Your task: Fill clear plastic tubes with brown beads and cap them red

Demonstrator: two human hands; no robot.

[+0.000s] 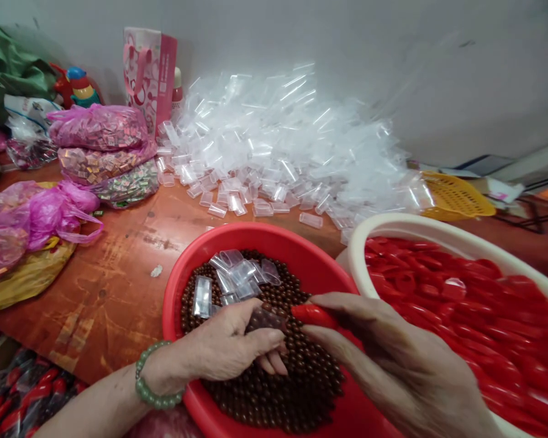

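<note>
My left hand [240, 340] is closed around a small clear plastic case [267, 320] with brown balls showing inside it. Facing it from the right, my right hand [383, 347] pinches a red plastic cap [314, 314] between thumb and fingers. The cap points at the case's end, with a small gap between them. Both hands are over a red basin [242, 230] that holds many shiny brown balls [274, 401]. Several empty clear cases [242, 272] lie on the balls toward the back of the basin.
A white tub [406, 220] of red caps stands at right. Behind is a large heap of clear cases [274, 146] against the wall. Pink bags [100, 128] of small pieces sit on the table's left [114, 261], near a pink paper bag [150, 73]. A yellow basket [456, 193] lies far right.
</note>
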